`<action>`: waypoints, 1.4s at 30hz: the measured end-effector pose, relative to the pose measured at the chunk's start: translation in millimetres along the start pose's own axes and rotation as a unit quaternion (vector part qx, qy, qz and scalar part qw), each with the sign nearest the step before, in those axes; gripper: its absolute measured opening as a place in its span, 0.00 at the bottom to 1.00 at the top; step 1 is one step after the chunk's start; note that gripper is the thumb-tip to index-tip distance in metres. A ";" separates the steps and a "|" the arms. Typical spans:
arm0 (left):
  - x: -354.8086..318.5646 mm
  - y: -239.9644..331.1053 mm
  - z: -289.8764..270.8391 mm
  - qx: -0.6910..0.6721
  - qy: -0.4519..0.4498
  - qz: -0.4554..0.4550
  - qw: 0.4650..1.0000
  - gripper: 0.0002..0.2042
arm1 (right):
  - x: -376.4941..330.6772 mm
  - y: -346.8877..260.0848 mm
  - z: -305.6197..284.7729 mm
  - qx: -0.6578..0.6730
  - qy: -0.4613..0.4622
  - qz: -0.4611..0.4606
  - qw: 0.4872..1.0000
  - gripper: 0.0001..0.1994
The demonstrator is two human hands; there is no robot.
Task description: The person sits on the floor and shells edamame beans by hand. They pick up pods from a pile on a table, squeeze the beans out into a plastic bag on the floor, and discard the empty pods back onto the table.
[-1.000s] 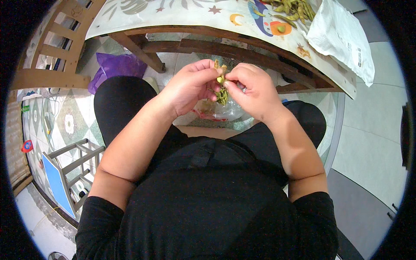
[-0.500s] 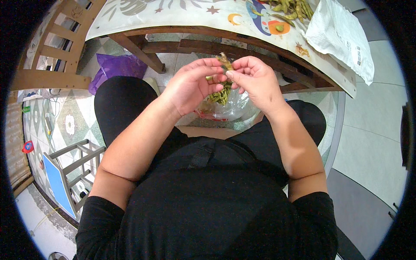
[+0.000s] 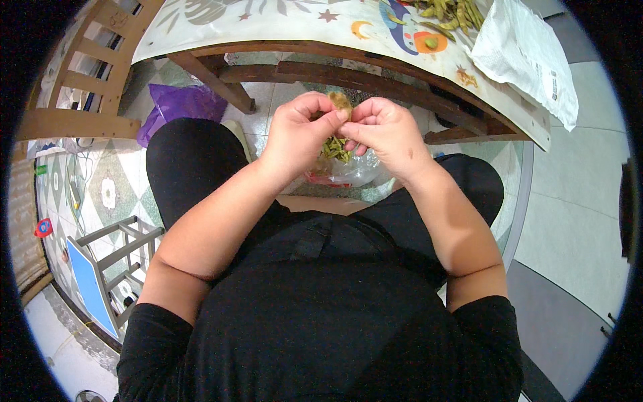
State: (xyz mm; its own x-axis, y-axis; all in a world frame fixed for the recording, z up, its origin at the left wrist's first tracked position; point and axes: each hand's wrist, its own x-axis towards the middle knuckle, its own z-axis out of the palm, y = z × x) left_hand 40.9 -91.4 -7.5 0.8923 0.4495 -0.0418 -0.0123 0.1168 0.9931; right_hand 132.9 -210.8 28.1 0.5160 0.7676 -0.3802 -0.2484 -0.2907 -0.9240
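A brownish-yellow bean pod (image 3: 339,102) is pinched between my two hands, above the gap between my knees. My left hand (image 3: 299,130) grips it with thumb and curled fingers. Thumb and fingertips of my right hand (image 3: 392,134) close on its lower right end. Below my hands a clear plastic bag (image 3: 365,170) lies low down, with green empty-looking pods (image 3: 336,150) in it, partly hidden by my fingers. More green pods (image 3: 462,15) are heaped on the table at the far right.
Ahead stands a table (image 3: 268,23) with a printed cover and wooden frame. A white plastic bag (image 3: 526,63) hangs over its right edge. At left are a purple bag (image 3: 181,112), a slatted wooden chair (image 3: 80,125) and a blue-topped stool (image 3: 92,287).
My left hand has closed its spread fingers around the pod, and the pod sits slightly lower and further left. My right hand has shifted slightly downward.
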 end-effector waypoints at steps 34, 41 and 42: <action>-4.7 12.1 5.7 -0.064 0.050 -0.052 0.995 0.04 | 0.6 4.5 -0.3 0.157 -0.040 -0.008 0.987 0.07; -0.9 3.4 3.3 -0.326 -0.038 -0.155 0.932 0.06 | 2.9 2.8 -2.3 0.144 -0.031 -0.035 0.989 0.04; -0.8 2.3 3.1 -0.339 -0.050 -0.156 0.926 0.06 | 3.0 3.5 -1.9 0.123 -0.017 -0.051 0.991 0.04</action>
State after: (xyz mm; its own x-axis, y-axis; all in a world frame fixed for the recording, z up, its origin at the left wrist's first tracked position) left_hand 41.6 -94.3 -4.8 0.9374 0.2191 -0.2708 0.0030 0.7724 0.6351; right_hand 135.1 -210.6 23.6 0.5211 0.8062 -0.2802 -0.3912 -0.0661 -0.9179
